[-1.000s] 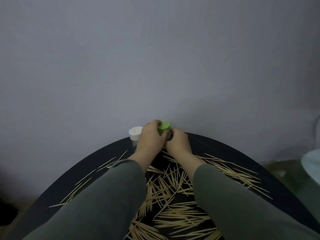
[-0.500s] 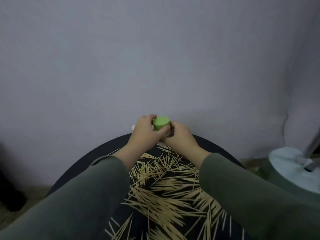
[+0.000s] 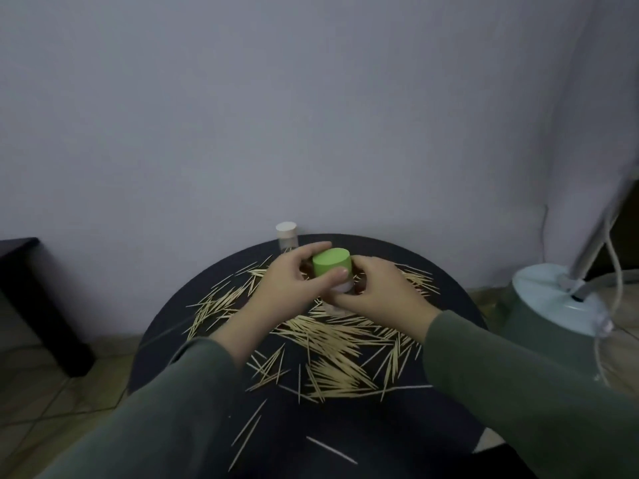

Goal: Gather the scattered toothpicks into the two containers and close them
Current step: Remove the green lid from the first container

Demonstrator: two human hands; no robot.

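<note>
Both hands hold one container above the round black counter (image 3: pixel 446 295): left hand (image 3: pixel 290 288) has its fingers curled round the green lid (image 3: pixel 331 267), right hand (image 3: pixel 383 295) grips the clear container (image 3: pixel 340 292) under it (mostly hidden by the fingers). Second container (image 3: pixel 287 236), white lid on, stands upright at the counter's far edge. Toothpicks (image 3: pixel 332 344) lie scattered across the counter.

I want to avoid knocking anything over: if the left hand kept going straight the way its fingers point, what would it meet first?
The left hand points right and already grips the green lid; past it, the right hand comes next. Depth is uncertain.
</note>
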